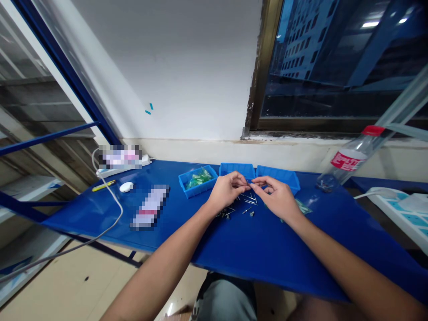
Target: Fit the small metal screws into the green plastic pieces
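Observation:
My left hand [227,189] and my right hand [277,196] meet over the middle of the blue table [240,245], fingertips pinched together on a small thin metal part too small to name. Under and between the hands lie several small metal pins or screws [249,205]. Just behind the hands stand three blue bins: the left bin [197,180] holds green pieces, the middle bin [237,169] and the right bin [279,174] show no contents from here.
A tilted plastic bottle with a red cap [351,160] stands at the right rear. A white power strip [123,169] with a trailing cable, a yellow pen [103,186] and a small white round object [126,187] lie at the left. A white tray [397,209] sits far right.

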The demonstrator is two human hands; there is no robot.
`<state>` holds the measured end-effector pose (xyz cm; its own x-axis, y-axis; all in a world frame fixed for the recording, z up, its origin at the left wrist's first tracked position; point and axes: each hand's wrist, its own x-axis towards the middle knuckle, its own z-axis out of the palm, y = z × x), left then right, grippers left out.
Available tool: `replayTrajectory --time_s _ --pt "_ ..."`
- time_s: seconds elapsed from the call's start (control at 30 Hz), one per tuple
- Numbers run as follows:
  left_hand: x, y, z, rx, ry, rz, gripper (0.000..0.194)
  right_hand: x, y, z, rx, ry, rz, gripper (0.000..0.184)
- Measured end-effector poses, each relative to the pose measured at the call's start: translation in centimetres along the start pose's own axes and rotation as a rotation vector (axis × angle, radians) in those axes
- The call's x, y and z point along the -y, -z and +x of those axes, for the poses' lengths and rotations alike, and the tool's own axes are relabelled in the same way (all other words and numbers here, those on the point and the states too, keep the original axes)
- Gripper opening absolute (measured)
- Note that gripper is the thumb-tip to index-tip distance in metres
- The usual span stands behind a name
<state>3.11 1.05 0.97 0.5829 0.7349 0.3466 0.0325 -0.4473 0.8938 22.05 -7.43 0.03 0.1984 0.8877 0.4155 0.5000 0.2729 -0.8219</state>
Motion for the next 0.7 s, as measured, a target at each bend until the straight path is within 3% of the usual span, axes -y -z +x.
replayTrajectory --time_s 0.17,0.4,0.57,0.7 --pt "-0.1 0.3 -0.1 0.101 -0.046 0.173 0.018 -0.4 -0.1 0.2 0.074 0.079 -0.045 0.023" --pt "-0.9 0.2 -0.2 0.140 -0.054 0.181 0.022 -0.2 -0.5 -0.1 0.067 0.073 -0.087 0.004" --pt "-1.0 0.1 0.0 0.054 -0.058 -0.041 0.025 0.2 -0.1 0.0 0.050 0.073 -0.074 0.014" --pt "-0.5 0.1 0.3 -0.004 -0.017 -0.200 0.035 0.2 0.0 0.0 0.114 0.146 -0.145 0.022"
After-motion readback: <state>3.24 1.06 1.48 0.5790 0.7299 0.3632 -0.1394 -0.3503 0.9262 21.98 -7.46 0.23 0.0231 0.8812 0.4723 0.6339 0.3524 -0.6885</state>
